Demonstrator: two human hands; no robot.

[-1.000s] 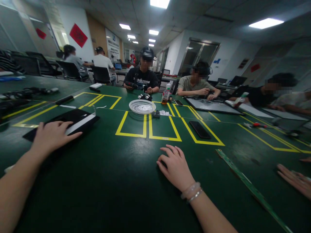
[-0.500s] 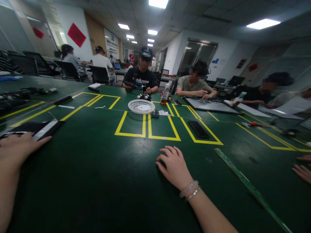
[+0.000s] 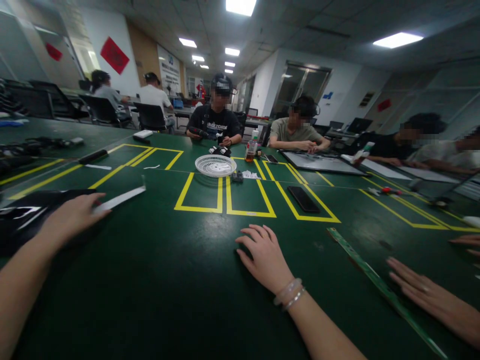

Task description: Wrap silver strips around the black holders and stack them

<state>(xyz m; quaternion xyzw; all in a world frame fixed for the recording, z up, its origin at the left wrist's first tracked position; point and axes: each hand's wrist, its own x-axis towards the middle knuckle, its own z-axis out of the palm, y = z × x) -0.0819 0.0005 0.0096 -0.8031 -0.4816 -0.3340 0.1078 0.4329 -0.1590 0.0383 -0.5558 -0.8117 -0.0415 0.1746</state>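
My left hand [image 3: 71, 216] is at the left with a thin white strip [image 3: 125, 198] pinched between thumb and fingers; its far end bends upward. Beneath and beside that hand lies a glossy black object [image 3: 22, 212], too dark to name. My right hand [image 3: 267, 257] rests palm down on the green table [image 3: 180, 295], fingers apart and slightly curved, holding nothing. To its right runs a long, narrow green circuit board [image 3: 380, 285]. Beyond the fingertips, a black phone [image 3: 303, 199] lies inside a yellow tape outline.
Another person's hand [image 3: 431, 295] lies beside the circuit board. Further off are a white round basket [image 3: 216, 159], a small dark part [image 3: 237, 176], a bottle of amber liquid [image 3: 251, 149] and a black rod [image 3: 93, 156]. Co-workers sit across the table.
My left hand has moved right, and the white strip has come off the black object with it. Another person's hand has reached in from the right. My right hand stays in place.
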